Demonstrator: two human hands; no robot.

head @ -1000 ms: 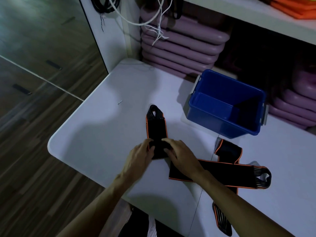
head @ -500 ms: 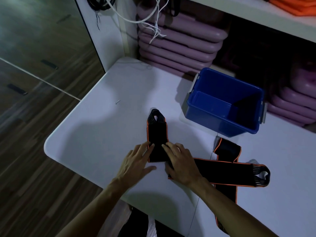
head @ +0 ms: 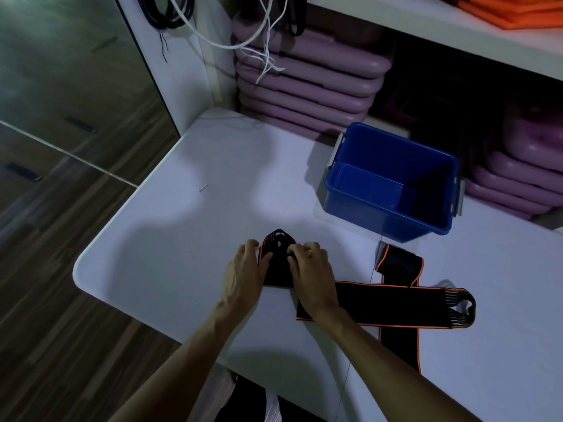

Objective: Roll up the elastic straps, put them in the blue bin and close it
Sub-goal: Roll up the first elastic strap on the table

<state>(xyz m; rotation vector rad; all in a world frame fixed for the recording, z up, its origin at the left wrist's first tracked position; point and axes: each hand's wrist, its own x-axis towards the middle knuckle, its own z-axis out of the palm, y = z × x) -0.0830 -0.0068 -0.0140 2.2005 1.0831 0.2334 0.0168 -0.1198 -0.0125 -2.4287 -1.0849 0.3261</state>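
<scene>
A black elastic strap with orange edges (head: 276, 263) lies on the white table (head: 170, 245), partly rolled, its looped end pointing away from me. My left hand (head: 243, 269) grips its left side and my right hand (head: 310, 269) grips its right side. Two more black straps lie crossed to the right: one (head: 393, 306) flat across with a looped end, the other (head: 399, 342) running toward me under it. The blue bin (head: 353, 199) stands open and empty behind them, grey latches on its sides. No lid shows.
A small screw (head: 202, 187) lies on the table at the left. Stacked purple mats (head: 304, 83) fill the shelf behind the table. White and black cords (head: 265, 56) hang above. Wood floor lies beyond the table's left edge.
Both hands have moved up the strap toward its looped end, and the flat stretch of strap beyond them has become much shorter as the roll grew.
</scene>
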